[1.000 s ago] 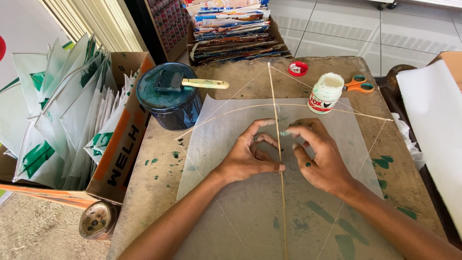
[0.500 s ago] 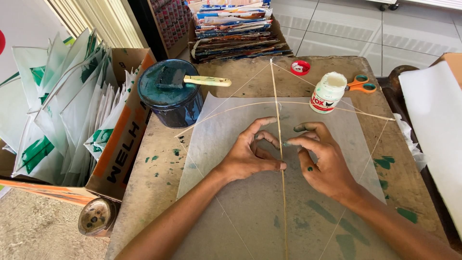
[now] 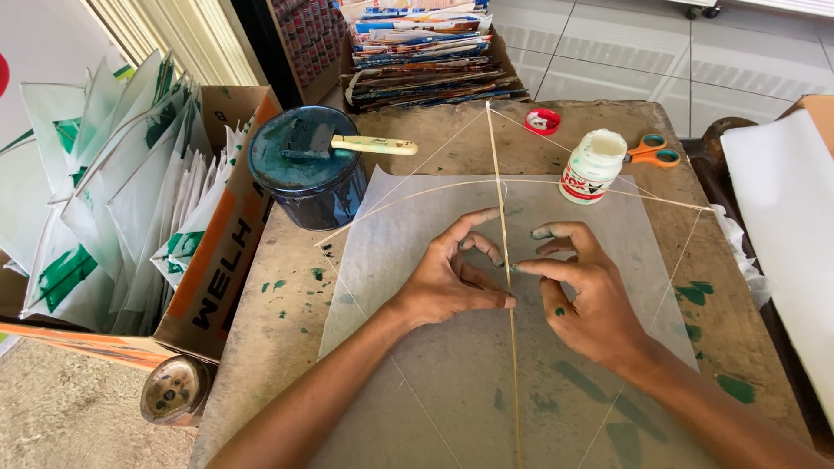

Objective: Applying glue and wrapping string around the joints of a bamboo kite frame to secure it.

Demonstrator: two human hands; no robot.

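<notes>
- Left hand (image 3: 447, 282) at the centre of the frame, flat on the thin translucent paper (image 3: 382, 252), fingers curled loosely, thumb tip pressed against the upright stick (image 3: 506, 347); nothing clasped inside the hand
- Right hand (image 3: 586, 300) just right of the same stick, green-stained fingertips (image 3: 543, 233) bent over the paper, forefinger tip meeting the stick near the left thumb; not closed round anything either
- Upright stick running from top centre down to the bottom edge of the frame, between both hands, lying on the paper
- Curved stick (image 3: 417, 195) bowed across the upper part of the paper, crossing the upright one above the hands
- Paper spread over the worn, green-spotted table (image 3: 278, 321), filling the lower middle of the frame
- Dark blue paint tin (image 3: 304, 187) at upper left of the table, brush (image 3: 360, 143) lying across its top
- White glue bottle (image 3: 591, 167) at upper right, touching the paper's far edge; red cap (image 3: 543, 121) beyond it, orange scissors (image 3: 653, 153) just right of it
- Cardboard box (image 3: 217, 278) at left, packed with white and green kites (image 3: 113, 191)
- Stack of coloured paper (image 3: 426, 43) at top centre
- Small round tin (image 3: 174, 391) at lower left, below the box
</notes>
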